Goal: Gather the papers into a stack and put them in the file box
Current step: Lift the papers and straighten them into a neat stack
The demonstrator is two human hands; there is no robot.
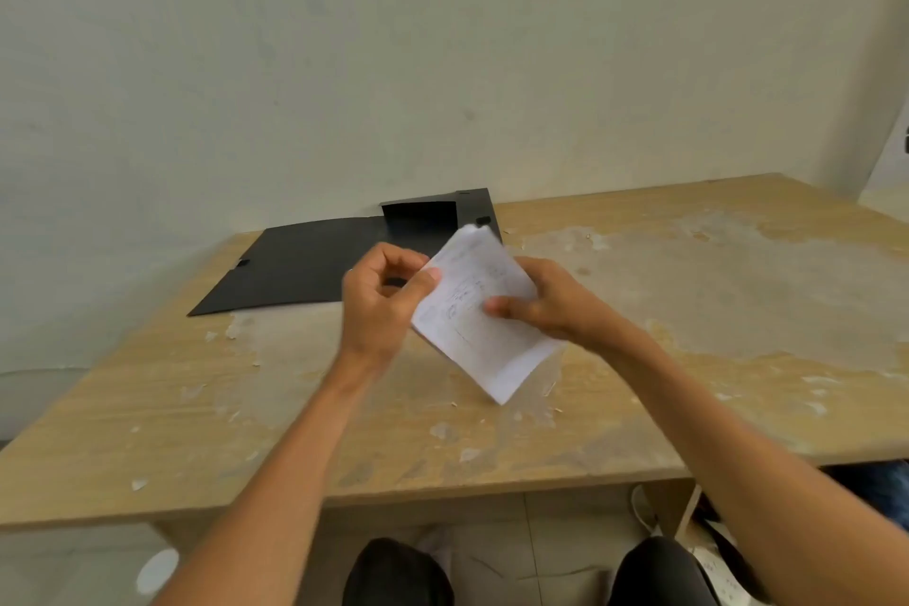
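A stack of white papers (479, 315) with faint writing is held tilted above the middle of the wooden table (688, 310). My left hand (381, 305) pinches its left edge with thumb and fingers. From the right, my right hand (546, 303) grips it, thumb on top of the sheets. Behind my hands, toward the wall, lies the black file box (295, 268), open, with its lid flat to the left and the box part (423, 217) at the back.
The tabletop is worn, with peeling pale patches and small flakes. A light wall rises right behind the table. Below the front edge are my knees (398, 571) and a tiled floor with some items at the right.
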